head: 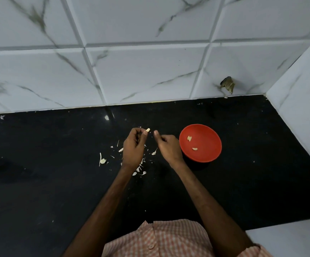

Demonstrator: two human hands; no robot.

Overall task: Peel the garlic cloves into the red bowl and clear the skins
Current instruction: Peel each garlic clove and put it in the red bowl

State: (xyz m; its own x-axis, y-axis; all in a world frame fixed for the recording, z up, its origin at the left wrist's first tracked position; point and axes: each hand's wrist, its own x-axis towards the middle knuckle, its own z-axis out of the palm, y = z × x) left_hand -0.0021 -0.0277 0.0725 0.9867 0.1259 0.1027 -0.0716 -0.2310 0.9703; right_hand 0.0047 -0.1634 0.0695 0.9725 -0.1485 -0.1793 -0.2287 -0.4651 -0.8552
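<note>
the left hand [134,147] is raised above the black worktop [252,145] and pinches a pale garlic clove [148,129] at its fingertips; the clove projects toward the right hand. the right hand [166,145] is just beside the left, apart from the clove, with fingers curled and thumb extended; whether it pinches a skin fragment cannot be told. the red bowl [208,156] stands on the worktop immediately right of the right hand and contains two peeled cloves [189,138], lying apart. loose garlic skins [140,166] lie scattered on the worktop below and left of the left hand, with one larger piece [102,160] farther left.
</note>
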